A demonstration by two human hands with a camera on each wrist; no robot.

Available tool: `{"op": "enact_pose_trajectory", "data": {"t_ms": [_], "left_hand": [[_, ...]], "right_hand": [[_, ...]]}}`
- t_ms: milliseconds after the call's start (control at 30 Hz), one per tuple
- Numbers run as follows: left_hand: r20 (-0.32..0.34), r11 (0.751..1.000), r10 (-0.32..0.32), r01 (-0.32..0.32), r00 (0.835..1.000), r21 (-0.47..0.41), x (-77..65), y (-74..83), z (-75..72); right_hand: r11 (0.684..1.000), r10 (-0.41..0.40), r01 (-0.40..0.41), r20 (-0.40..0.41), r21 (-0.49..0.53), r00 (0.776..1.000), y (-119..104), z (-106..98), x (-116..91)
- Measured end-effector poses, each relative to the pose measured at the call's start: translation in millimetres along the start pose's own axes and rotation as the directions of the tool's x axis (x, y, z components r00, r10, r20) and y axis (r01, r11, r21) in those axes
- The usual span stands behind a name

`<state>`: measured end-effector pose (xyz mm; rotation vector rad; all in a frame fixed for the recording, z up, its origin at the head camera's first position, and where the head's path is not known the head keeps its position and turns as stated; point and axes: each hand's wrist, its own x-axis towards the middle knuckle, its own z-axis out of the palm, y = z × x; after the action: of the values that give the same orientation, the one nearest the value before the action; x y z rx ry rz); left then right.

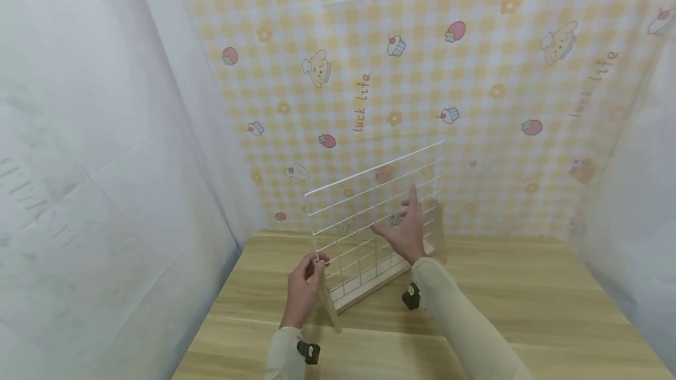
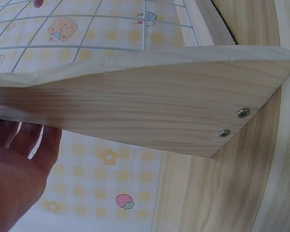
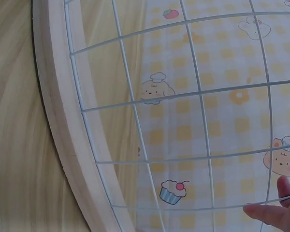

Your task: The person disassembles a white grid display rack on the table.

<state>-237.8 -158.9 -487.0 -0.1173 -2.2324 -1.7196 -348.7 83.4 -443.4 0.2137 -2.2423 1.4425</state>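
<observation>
A white wire grid panel (image 1: 369, 221) stands upright in a pale wooden base (image 1: 369, 286) with a wooden side piece at each end. My left hand (image 1: 306, 286) grips the upper part of the left side piece (image 2: 135, 101), fingers bent round its edge; the thumb is out of sight in the left wrist view. Two metal screws show low on that piece. In front of the grid's right half is my right hand (image 1: 406, 230), thumb and index finger spread apart. Its fingertips (image 3: 253, 211) are close to the wires; whether they touch cannot be told.
The stand rests at an angle on a wood-grain table (image 1: 507, 292). Behind it hangs a yellow checked cloth (image 1: 475, 75) with cartoon prints. White sheets (image 1: 105, 163) hang along the left and right sides.
</observation>
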Motion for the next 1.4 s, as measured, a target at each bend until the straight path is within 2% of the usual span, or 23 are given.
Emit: {"op": "enact_pose_trajectory", "data": {"t_ms": [233,500,833,1000,1100,1400], "left_hand": [[-0.001,1.000,-0.013,0.013,1.000,-0.011,0.7,0.2,-1.1],[0.023,1.000,-0.005,0.004,1.000,0.023,-0.2,-3.9,0.3],[0.058,0.998,0.014,-0.018,0.998,0.063,0.0,0.4,-2.0],[0.087,0.993,0.023,-0.033,0.996,0.112,1.9,2.6,-1.7],[0.080,0.994,0.026,-0.034,0.996,0.108,3.4,2.8,0.7],[0.053,0.996,0.033,-0.037,0.998,0.079,0.0,-4.2,3.4]], "right_hand": [[1.000,-0.020,0.020,-0.021,-0.016,1.000,-3,3,3],[1.000,-0.026,0.026,-0.016,-0.007,1.000,-3,1,4],[0.998,-0.068,0.069,-0.082,0.009,0.994,-2,-1,8],[0.996,-0.082,0.079,-0.117,-0.035,0.990,-26,-15,31],[0.993,-0.105,0.099,-0.097,-0.061,0.990,-42,-23,43],[0.987,-0.157,0.153,-0.124,-0.037,0.980,-68,-37,49]]}}
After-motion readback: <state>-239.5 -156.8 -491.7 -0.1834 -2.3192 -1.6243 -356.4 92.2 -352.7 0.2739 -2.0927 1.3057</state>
